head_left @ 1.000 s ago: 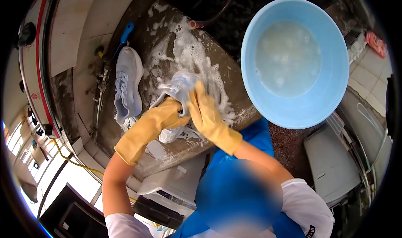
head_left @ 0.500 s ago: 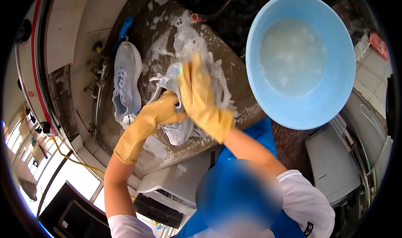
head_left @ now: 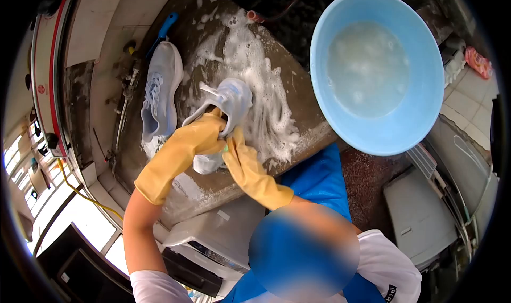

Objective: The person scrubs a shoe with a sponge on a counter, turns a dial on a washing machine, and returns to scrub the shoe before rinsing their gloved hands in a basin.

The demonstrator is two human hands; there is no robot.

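My left hand [head_left: 199, 135], in a yellow rubber glove, reaches into the opening of a pale, soapy sneaker [head_left: 237, 98] and grips it. My right hand [head_left: 247, 167], gloved alike, is closed against the shoe's near side. A small green bit [head_left: 225, 149] shows at its fingers; the rest of what it holds is hidden. A pale rounded shoe part [head_left: 207, 163] shows below the gloves; I cannot tell whether it belongs to the same sneaker. Left of my hands lies another pale laced sneaker [head_left: 161, 87]. A blue-handled tool [head_left: 168, 25] lies beyond it, its far end hidden.
White suds [head_left: 261, 90] spread over the wet stone slab [head_left: 293, 82]. At the right stands a large light-blue basin [head_left: 428, 90] with cloudy water. A hose end [head_left: 254, 16] rests at the slab's far edge. Pipes [head_left: 125, 103] run along the left wall.
My right hand has moved from the shoe's far side down to its near side. The held sneaker has turned, showing more of its soapy upper. The view has shifted slightly.
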